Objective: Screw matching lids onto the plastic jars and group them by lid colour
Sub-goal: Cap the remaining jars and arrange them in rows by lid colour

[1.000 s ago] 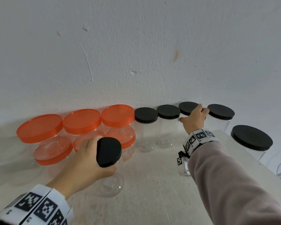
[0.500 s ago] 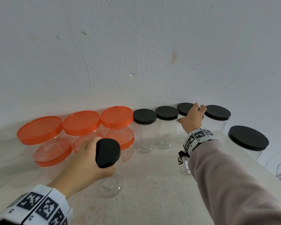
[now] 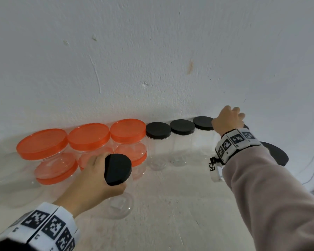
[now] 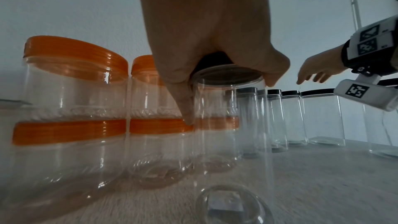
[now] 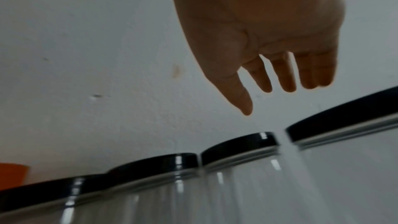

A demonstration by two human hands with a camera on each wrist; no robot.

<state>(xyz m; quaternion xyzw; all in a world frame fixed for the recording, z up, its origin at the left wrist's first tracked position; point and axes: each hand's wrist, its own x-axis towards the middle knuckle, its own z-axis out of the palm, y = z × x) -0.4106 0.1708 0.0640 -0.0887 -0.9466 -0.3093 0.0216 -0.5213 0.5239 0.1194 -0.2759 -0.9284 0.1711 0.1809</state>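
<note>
White wall, clear jar, black lid, left hand gripping.

Open tabletop in front, toward the viewer, between the two arms; blocked at the back by a row touching lid to lid along the wall: orange-lidded jars stacked two high on the left, black-lidded jars on the right; no gap to pass between them; free air above the black lids, partly taken by the right hand; near-left space filled by the left hand gripping the clear jar.
</note>
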